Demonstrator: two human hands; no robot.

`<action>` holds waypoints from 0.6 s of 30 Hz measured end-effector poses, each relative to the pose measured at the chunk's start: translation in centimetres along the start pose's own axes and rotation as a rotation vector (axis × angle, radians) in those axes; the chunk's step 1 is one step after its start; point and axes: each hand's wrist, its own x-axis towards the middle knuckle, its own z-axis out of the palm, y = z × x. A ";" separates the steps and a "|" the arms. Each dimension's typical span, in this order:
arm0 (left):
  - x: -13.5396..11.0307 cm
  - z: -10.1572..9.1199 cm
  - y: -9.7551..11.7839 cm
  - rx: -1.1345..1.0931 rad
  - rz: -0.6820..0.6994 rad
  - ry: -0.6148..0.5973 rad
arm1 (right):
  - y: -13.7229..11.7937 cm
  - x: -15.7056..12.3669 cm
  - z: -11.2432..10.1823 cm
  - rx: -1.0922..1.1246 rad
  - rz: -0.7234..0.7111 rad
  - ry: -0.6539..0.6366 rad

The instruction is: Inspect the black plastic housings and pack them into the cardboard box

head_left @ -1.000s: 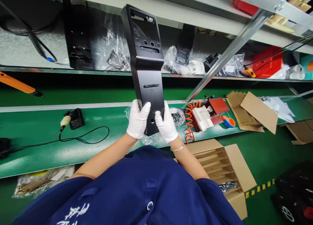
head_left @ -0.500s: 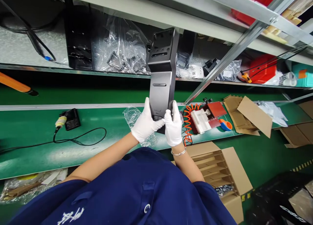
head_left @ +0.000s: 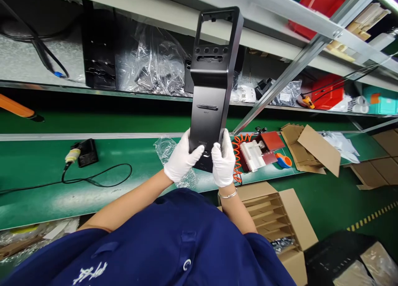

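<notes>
A long black plastic housing panel (head_left: 211, 86) stands upright in front of me, with a rectangular window at its top, a row of round holes and a slot lower down. My left hand (head_left: 182, 159) in a white glove grips its lower left edge. My right hand (head_left: 223, 159), also gloved, grips the lower right edge, thumb on the face. Both hands are closed on the panel's bottom end above the green bench (head_left: 40, 174). A crumpled clear plastic bag (head_left: 169, 147) lies on the bench just under my left hand.
A black adapter with a cable (head_left: 82, 153) lies to the left. An orange coiled hose (head_left: 239, 153), a red-and-white fixture (head_left: 261, 149) and flattened cardboard (head_left: 314, 149) sit to the right. An open carton with dividers (head_left: 273, 215) stands below. The shelf behind holds bagged black parts (head_left: 152, 62).
The panel tipped away from me, looking foreshortened half a second ago, and has come back upright, now leaning slightly right instead of left. Both hands kept their grip on its lower end.
</notes>
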 end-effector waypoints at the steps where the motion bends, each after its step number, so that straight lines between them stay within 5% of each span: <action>1: 0.0 -0.2 0.4 -0.038 -0.003 -0.017 | -0.2 0.1 -0.2 0.022 0.004 -0.004; 6: 0.2 -0.4 1.5 -0.111 0.015 0.003 | -1.1 0.5 -0.9 0.073 0.045 -0.014; 18: 0.4 0.1 1.4 0.169 -0.062 -0.052 | -0.4 0.7 -0.8 0.023 0.044 -0.030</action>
